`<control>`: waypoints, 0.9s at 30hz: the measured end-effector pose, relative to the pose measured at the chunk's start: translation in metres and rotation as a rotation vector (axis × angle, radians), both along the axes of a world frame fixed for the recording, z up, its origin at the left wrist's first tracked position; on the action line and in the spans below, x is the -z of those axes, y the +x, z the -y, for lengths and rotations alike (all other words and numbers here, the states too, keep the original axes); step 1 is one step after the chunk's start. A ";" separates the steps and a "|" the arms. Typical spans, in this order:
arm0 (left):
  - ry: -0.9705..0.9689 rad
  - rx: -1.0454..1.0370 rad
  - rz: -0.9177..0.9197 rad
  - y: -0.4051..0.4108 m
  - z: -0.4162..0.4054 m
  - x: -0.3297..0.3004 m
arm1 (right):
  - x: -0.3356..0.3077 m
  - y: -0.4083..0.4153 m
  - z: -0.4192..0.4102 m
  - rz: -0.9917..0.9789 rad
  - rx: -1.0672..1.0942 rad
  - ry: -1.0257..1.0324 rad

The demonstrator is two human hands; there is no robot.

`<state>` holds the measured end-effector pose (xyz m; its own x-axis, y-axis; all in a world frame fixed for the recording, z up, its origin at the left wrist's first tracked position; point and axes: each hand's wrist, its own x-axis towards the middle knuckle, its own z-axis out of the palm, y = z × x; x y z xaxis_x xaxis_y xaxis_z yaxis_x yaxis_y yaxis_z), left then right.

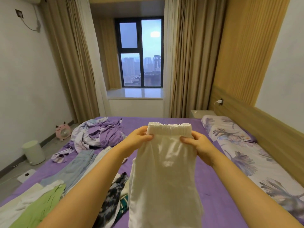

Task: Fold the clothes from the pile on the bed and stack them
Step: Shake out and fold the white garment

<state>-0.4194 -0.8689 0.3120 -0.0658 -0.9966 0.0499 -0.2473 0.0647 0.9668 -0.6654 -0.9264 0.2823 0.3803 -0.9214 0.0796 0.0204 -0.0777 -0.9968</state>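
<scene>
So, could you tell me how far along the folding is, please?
No finished stack is visible yet. In hand: the left hand and right hand hold up white trousers by the elastic waistband. Left: light blue jeans, green garment, patterned garment lie unfolded on the bed.

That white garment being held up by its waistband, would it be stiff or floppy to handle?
Probably floppy: the white garment hangs limp below the left hand and right hand, which pinch its gathered waistband. It seems light, since fingertip pinches carry it. Soft creases suggest it would slump when laid on the bed.
</scene>
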 end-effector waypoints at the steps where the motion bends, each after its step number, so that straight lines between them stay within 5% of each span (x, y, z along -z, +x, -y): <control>1: -0.008 -0.020 0.090 0.002 0.002 0.004 | 0.000 0.001 0.002 -0.056 0.003 -0.010; 7: -0.012 -0.087 0.369 0.005 0.026 0.036 | 0.018 0.001 0.023 -0.345 0.071 -0.107; 15: 0.184 -0.118 0.088 0.000 0.055 0.104 | 0.082 -0.015 0.037 -0.354 0.151 -0.008; 27: 0.715 -0.065 0.047 -0.030 -0.039 0.321 | 0.294 -0.017 -0.065 -0.438 0.210 0.542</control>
